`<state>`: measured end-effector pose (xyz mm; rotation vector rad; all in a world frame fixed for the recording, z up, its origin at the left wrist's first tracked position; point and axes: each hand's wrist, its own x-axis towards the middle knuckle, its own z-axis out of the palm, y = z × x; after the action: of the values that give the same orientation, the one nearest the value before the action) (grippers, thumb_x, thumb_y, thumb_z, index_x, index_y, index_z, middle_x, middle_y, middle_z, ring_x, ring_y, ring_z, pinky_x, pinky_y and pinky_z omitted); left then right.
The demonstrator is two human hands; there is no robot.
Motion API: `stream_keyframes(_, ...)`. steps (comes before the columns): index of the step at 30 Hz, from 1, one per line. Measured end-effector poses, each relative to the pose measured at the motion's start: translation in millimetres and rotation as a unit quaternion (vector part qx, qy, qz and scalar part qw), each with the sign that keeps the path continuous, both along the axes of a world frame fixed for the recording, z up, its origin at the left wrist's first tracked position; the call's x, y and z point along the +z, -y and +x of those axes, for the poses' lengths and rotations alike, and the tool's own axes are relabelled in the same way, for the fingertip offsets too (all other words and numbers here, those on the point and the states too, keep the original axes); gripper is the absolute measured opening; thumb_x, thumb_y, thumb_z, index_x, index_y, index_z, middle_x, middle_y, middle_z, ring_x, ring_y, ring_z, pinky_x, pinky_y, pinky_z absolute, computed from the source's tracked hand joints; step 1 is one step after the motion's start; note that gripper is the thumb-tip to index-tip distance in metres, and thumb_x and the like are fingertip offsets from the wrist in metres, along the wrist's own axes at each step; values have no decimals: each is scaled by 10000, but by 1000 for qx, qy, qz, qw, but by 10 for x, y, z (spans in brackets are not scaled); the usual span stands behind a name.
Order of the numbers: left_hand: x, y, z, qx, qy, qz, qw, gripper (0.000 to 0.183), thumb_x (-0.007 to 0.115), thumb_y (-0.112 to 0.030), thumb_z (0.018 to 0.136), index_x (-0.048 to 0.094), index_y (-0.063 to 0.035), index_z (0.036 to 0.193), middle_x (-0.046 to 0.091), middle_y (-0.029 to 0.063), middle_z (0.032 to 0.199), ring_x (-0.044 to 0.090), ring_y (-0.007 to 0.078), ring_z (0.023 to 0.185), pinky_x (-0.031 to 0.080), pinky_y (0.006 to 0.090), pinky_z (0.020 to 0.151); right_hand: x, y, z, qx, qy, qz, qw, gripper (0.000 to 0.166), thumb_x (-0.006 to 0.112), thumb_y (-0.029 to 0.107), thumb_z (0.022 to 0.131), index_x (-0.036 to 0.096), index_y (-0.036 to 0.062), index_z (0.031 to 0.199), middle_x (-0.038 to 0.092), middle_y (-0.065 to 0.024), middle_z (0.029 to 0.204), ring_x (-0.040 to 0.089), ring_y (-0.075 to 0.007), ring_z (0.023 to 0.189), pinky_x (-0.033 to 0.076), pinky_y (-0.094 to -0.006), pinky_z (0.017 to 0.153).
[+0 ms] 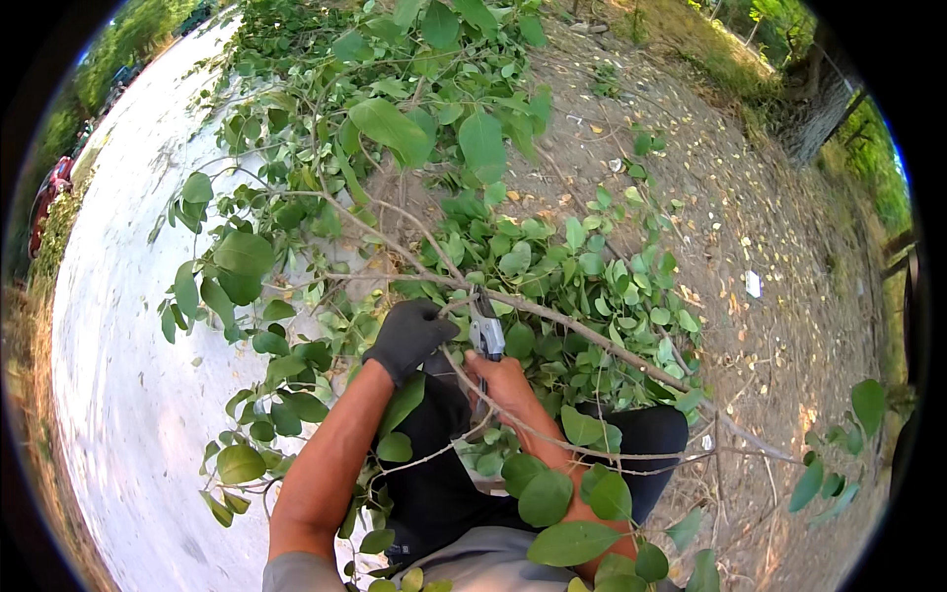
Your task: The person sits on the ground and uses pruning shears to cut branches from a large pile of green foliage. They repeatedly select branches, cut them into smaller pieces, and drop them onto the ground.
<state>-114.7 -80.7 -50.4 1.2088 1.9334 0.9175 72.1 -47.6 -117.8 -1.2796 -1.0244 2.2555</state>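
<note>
My left hand [410,333], in a dark grey glove, grips a thin side shoot of a long leafy branch [592,337]. Bare, my right hand [499,381] is wrapped around the handles of a pair of pruning shears [486,333]. The shears point away from me, and their blades meet the branch at a fork, just right of the gloved hand. From there the main stem runs down to the right, while thinner twigs with broad green leaves spread to the left and far side. Another twig [533,429] arches across my right forearm.
Cut leafy branches lie in a heap [577,281] between my knees and beyond. A pale paved strip [133,296] runs along the left; bare soil [740,222] with dry leaves lies to the right. A small white box [752,284] rests there, and a tree trunk [814,111] stands farther off.
</note>
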Motion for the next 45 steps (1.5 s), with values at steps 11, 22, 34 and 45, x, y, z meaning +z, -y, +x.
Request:
stream_keyframes(11, -82, -34, 91, -49, -59, 68, 995, 340, 708, -285, 711, 655, 40, 796, 600, 165, 635, 586, 237, 566, 481, 376, 585, 32, 110, -60, 10, 25, 33, 999, 277, 723, 176, 838, 586, -8, 682, 532, -41, 559, 502, -144, 438, 369, -307, 404)
stream_keyframes(22, -60, 11, 66, 39, 76, 54, 995, 346, 713, -260, 742, 674, 44, 900, 638, 121, 716, 588, 182, 640, 481, 347, 617, -6, -122, 352, -2, -226, -85, 970, 397, 605, 33, 786, 557, -51, 1170, 660, -193, 964, 677, -327, 837, 569, -443, 797)
stream_keyframes(34, 12, -22, 141, 11, -41, 73, 996, 415, 618, -389, 888, 669, 22, 918, 644, 216, 794, 623, 356, 741, 473, 417, 684, 228, -106, 632, -13, -228, -49, 972, 365, 578, 57, 880, 533, -24, 1234, 674, -202, 999, 696, -312, 854, 584, -424, 768)
stream_keyframes(45, 163, -54, -133, 24, 228, 8, 973, 314, 669, -255, 897, 660, -7, 1089, 557, -19, 685, 441, 59, 540, 339, 229, 476, 460, -35, 1288, -32, -8, 44, 999, 277, 626, 168, 905, 583, -5, 1118, 687, -130, 915, 691, -213, 752, 565, -331, 630)
